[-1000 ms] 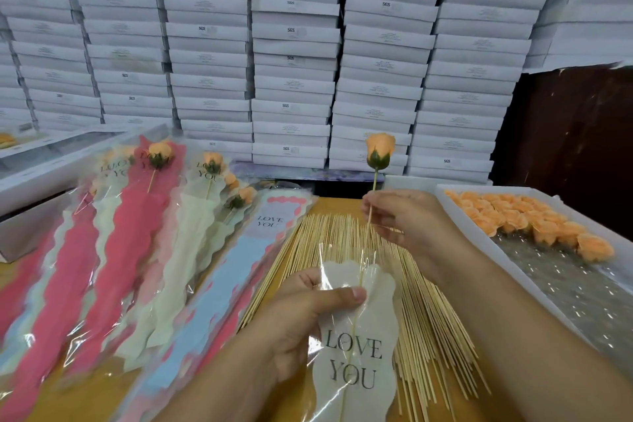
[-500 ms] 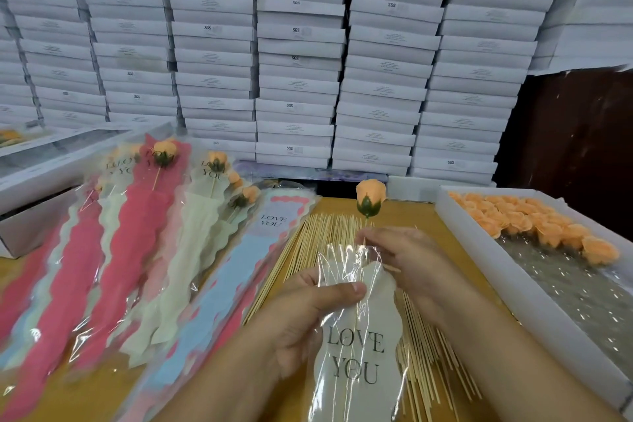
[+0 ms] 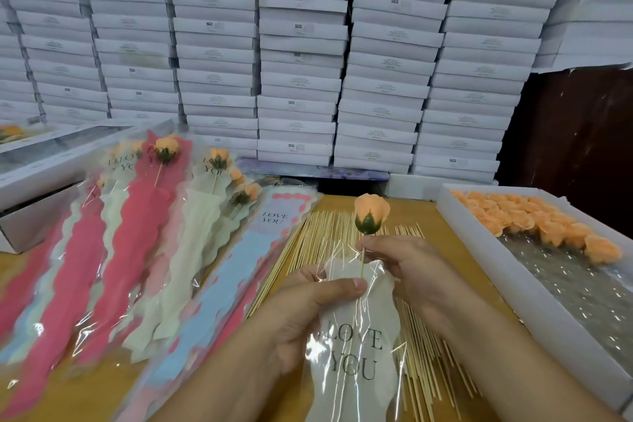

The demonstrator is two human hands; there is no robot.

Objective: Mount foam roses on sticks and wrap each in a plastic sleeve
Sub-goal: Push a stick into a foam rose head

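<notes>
Far left on the surface [image 3: 78, 397] I see finished wrapped roses [image 3: 137, 236] fanned out (pink, cream, blue). Centre: my left hand [image 3: 308, 315] has its grip pinched on the "LOVE YOU" sleeve [image 3: 356, 353], thumb on top. Right hand [image 3: 407, 267] grip pinches the stick [image 3: 362, 265], orange foam rose [image 3: 371, 213] just above the sleeve mouth. Loose sticks [image 3: 322, 243] underneath; tray of roses [image 3: 534, 226] at right.
</notes>
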